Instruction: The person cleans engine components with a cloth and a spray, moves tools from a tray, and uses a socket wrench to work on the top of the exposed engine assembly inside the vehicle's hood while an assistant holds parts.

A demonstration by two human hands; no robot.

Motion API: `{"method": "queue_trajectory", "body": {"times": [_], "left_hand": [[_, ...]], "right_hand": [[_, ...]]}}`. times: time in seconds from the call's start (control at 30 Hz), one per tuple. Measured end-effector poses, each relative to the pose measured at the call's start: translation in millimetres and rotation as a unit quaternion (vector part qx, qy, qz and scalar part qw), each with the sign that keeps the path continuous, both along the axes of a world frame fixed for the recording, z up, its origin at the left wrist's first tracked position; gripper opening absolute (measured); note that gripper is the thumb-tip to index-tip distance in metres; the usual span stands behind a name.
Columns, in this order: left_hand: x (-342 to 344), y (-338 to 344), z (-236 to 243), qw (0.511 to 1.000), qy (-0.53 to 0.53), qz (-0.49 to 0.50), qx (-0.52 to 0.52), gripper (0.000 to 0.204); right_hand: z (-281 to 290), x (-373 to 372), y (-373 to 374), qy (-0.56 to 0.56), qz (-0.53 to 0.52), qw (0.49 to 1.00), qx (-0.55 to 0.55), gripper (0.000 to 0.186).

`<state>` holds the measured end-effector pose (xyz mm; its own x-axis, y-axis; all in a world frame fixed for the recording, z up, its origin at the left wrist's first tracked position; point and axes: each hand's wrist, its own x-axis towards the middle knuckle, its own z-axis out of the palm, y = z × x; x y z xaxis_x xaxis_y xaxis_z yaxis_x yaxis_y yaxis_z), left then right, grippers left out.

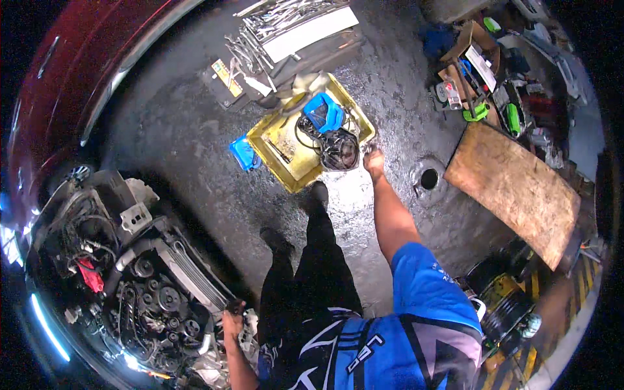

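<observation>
A yellow plastic tray [273, 177] lies on the floor in front of my feet. In it are a blue container [324, 112], dark cables and a rounded dark part [340, 151] that looks wrapped in clear plastic. Just off the tray's right edge is my right hand [374, 162], its fingers closed round something small that I cannot make out. My left hand [233, 322] is low at the left, at the near end of a radiator [195, 270] in front of an exposed engine [162, 299]. Its fingers are bent at a small dark piece there.
A toolbox with several wrenches [286, 16] stands beyond the tray. A blue container [244, 153] lies left of it. At the right are a floor hole [429, 179], a wooden board [517, 188] and a cardboard box [478, 45]. A dark red car panel [71, 58] curves along the left.
</observation>
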<state>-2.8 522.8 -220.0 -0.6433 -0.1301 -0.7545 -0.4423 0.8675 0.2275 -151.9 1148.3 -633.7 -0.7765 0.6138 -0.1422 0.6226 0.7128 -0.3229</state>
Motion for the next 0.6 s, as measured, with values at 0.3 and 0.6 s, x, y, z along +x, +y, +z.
{"method": "queue_trajectory", "body": {"times": [0.3, 0.6], "left_hand": [[-0.8, -7.5, -3.4, 0.997, 0.054, 0.051, 0.016, 0.041], [115.8, -110.6, -37.4, 0.959, 0.083, 0.271, 0.021, 0.045]], "right_hand": [[82.7, 134.8, -88.6, -0.113, 0.417, 0.899, 0.067, 0.011], [149.8, 70.9, -213.5, 0.003, 0.602, 0.767, -0.222, 0.022]]}}
